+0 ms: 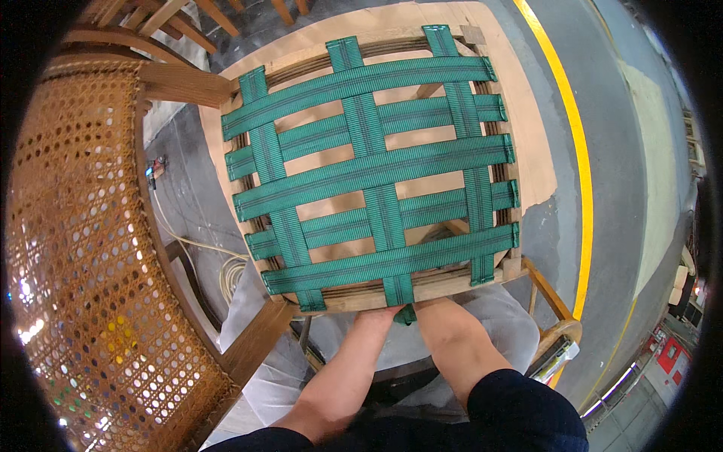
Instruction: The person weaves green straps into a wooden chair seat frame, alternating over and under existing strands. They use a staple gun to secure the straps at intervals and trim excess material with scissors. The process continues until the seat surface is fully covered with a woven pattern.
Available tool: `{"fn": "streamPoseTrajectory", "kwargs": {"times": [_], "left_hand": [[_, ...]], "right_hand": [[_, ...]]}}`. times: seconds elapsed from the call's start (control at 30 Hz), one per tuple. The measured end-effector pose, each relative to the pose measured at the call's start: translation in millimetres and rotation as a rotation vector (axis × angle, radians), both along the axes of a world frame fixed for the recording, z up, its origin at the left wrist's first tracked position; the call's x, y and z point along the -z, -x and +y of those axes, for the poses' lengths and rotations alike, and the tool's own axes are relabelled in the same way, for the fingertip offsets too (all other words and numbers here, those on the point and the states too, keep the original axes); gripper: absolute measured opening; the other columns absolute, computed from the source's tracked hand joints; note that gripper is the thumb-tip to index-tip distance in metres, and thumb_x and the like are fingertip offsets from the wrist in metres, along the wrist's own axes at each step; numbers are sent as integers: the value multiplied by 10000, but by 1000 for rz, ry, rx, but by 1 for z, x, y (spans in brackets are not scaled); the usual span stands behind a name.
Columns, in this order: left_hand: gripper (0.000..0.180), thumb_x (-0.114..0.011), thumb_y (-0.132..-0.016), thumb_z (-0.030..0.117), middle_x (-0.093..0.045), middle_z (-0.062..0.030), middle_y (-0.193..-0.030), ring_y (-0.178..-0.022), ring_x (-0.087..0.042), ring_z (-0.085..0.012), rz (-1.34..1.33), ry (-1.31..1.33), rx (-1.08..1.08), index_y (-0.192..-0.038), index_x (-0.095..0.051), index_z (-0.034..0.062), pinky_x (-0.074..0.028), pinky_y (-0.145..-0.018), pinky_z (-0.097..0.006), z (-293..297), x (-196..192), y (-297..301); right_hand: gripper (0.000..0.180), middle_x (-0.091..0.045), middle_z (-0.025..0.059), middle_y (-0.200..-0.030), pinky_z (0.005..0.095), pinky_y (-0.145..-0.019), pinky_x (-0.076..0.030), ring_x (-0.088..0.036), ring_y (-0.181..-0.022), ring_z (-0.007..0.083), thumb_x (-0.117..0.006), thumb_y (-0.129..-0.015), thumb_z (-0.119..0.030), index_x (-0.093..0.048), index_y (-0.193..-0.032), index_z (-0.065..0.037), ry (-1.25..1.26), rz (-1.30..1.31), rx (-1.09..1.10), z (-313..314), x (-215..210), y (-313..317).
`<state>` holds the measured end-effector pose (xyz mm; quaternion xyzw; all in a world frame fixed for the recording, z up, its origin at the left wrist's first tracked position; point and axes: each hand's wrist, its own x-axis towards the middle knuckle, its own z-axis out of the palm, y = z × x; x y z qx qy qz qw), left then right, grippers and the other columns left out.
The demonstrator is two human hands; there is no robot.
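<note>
At the bottom of the frame, two bare forearms rise from dark sleeves toward the near edge of a wooden seat frame (354, 300). Both wrists meet at the lower middle, where the left hand (374, 315) and the right hand (431, 307) reach under the frame's front rail, either side of the loose end of a green strap (405, 313) hanging there. Their fingers are hidden beneath the wood, so how far they are closed, and whether they grip the strap end, cannot be told. White plastic sheeting (248, 331) lies under the arms.

Filling the centre of the frame, green webbing (373, 169) is woven across the seat frame, three strips running away from the person and six crossing them. At the left edge stands a woven cane panel (75, 248) in a wooden surround. Beneath the seat frame lies a cardboard sheet (527, 128) on the grey floor, and a yellow floor line (576, 143) curves down the upper right.
</note>
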<state>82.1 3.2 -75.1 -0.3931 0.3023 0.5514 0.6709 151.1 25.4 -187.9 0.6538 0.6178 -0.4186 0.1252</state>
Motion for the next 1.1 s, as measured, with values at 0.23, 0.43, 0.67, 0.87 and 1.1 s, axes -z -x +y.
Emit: {"fn": "streamPoseTrajectory", "kwargs": {"times": [0.23,0.43,0.67,0.87,1.1], "left_hand": [[239,-618,-969,337,-694,-42,-964,-858,-673,-210,87,24,-84,-1021,-660,107,-583,-889,-471,22,9,-3],[217,-629,-964,320,-690,-39,-943,-834,-671,-207,116,51,-54,-1006,-660,110,-587,-882,-465,27,16,-4],[192,-641,-958,301,-685,-36,-918,-805,-669,-203,131,17,-18,-989,-660,112,-591,-872,-457,13,27,-2],[170,-651,-954,284,-681,-33,-897,-781,-667,-201,121,-32,43,-974,-660,115,-595,-865,-450,4,43,2],[147,-663,-948,265,-675,-30,-873,-752,-665,-197,93,-148,182,-956,-661,118,-600,-855,-442,4,102,6]], "right_hand": [[421,-744,210,-1039,451,-917,-541,-703,-1005,392,-742,-781,-326,-717,-1033,10,-153,-5,-184,40,16,-5],[437,-746,203,-1045,448,-918,-543,-705,-1004,391,-749,-778,-342,-722,-1048,0,-188,-23,-247,49,19,-17],[456,-748,196,-1052,444,-920,-545,-707,-1003,389,-758,-775,-362,-727,-1065,-12,-262,-70,-344,42,7,-20],[472,-750,189,-1058,442,-921,-546,-708,-1002,388,-765,-772,-379,-732,-1080,-23,-397,-85,-432,11,-30,-38],[533,-740,152,-1084,485,-898,-543,-689,-1032,379,-833,-734,-377,-701,-1116,-31,431,-61,-450,-37,-119,-87]]}}
